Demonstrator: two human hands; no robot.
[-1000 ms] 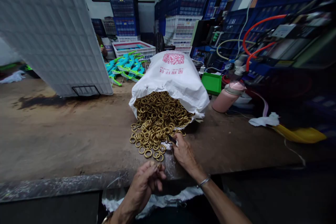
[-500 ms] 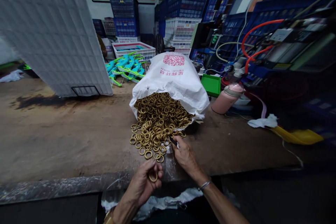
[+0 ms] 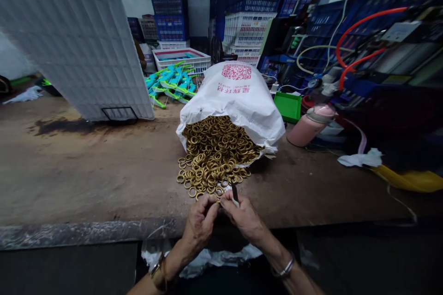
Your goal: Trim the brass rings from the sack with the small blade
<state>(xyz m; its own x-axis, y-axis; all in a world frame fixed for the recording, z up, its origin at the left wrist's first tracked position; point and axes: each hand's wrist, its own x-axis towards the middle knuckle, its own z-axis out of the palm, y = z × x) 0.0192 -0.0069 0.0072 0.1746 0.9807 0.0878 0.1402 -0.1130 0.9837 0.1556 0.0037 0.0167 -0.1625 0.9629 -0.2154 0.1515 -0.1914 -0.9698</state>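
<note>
At the table's front edge, my left hand (image 3: pixel 200 222) is closed in a pinch on a gold ring (image 3: pixel 218 202), mostly hidden by the fingertips. The fingers of my right hand (image 3: pixel 247 221) are closed too, meeting the left at that ring. From my right grip sticks up a small knife (image 3: pixel 235 192) with a dark blade and a pale part below it. Just beyond both hands, a pile of gold rings (image 3: pixel 207 173) spills over the tabletop from the open mouth of a white sack (image 3: pixel 242 101) with red print, lying on its side.
A pale ribbed panel (image 3: pixel 86 50) stands at the left. Behind the sack lie turquoise and green plastic pieces (image 3: pixel 173 84) and a white crate (image 3: pixel 199 63). At right are a green tray (image 3: pixel 288 106), a pink bottle (image 3: pixel 311 124) and orange hoses (image 3: pixel 346 39).
My left hand has lifted the ring from near the table edge and turned over. My right hand has drawn back from the pile to meet it, the knife now pointing up.
</note>
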